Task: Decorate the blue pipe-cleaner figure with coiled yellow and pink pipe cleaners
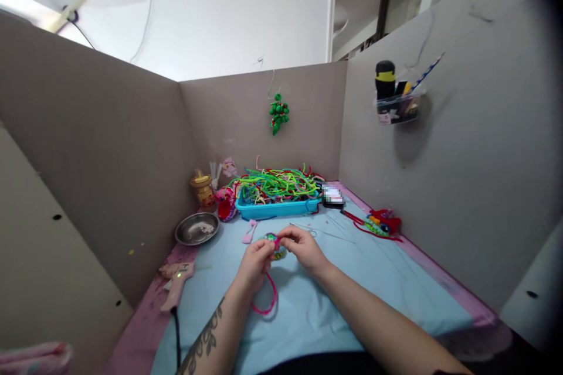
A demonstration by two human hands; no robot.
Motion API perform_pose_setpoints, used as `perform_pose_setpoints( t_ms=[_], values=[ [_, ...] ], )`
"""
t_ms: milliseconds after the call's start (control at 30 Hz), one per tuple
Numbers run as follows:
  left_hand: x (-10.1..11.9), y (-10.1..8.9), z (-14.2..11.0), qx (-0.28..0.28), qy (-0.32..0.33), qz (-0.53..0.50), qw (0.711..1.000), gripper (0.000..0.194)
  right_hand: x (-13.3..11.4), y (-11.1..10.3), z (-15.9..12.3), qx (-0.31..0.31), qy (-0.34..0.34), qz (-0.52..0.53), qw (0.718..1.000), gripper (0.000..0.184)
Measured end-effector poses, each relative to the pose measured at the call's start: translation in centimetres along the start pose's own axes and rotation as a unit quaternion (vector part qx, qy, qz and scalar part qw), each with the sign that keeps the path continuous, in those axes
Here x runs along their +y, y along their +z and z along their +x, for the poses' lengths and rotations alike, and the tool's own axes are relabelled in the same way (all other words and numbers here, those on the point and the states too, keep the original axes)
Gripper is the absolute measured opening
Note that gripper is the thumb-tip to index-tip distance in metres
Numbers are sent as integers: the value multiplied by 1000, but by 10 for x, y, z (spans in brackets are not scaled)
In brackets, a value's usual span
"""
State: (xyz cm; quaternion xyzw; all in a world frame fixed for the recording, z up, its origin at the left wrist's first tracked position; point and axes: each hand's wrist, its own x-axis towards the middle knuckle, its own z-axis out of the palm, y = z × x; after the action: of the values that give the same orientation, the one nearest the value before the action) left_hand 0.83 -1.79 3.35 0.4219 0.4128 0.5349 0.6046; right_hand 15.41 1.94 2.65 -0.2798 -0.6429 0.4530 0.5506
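Note:
Near the middle of the blue cloth, my left hand (257,256) pinches a bright pink cord (273,299), which hangs below it in a loop. My right hand (303,248) meets it from the other side, thumb and finger closed on the pink cord's upper part. Between and just behind the fingertips is a small multicoloured knotted cord piece (280,254), partly hidden by both hands. A light pink plastic piece (250,231) lies on the cloth just beyond my left hand.
A blue tray (277,209) heaped with coloured cords stands at the back. On the left are a metal bowl (187,235) and a pink glue gun (178,284) with a black cable. Red scissors-like handles (352,218) and a colourful cord figure (382,222) lie right.

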Motion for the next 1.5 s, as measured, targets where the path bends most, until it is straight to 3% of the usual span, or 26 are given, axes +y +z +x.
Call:
perform_pose_setpoints(
  t_ms=[233, 500, 700, 867, 1067, 1233, 1367, 1500],
  values=[
    [1, -2, -1, -52, -47, -21, 997, 29, -2, -3, 0, -27, -18, -5, 999, 11],
    [2, 1, -5, -69, -42, 7, 997, 31, 4, -3, -1, -30, 34, 53, 998, 12],
    [-1, 1, -2, -79, -6, 21, 997, 40, 4, -7, 3, 4, 26, 35, 999, 11],
    [-5, 1, 1, -57, 26, 5, 998, 37, 3, -11, 5, 16, 14, 32, 999, 11],
    [-6, 2, 2, -28, 47, 35, 998, 34, 8, -9, 4, -13, 26, 56, 998, 14],
    [-4, 1, 2, 42, 130, 86, 987, 34, 12, 0, 1, -29, 50, 132, 990, 37],
    [-5, 0, 3, 46, 165, 122, 978, 31, 10, 13, -3, -2, 51, 123, 991, 21],
    [-6, 1, 2, 45, 194, 148, 969, 29, 12, 26, -6, 39, 70, 173, 982, 17]
  ],
)
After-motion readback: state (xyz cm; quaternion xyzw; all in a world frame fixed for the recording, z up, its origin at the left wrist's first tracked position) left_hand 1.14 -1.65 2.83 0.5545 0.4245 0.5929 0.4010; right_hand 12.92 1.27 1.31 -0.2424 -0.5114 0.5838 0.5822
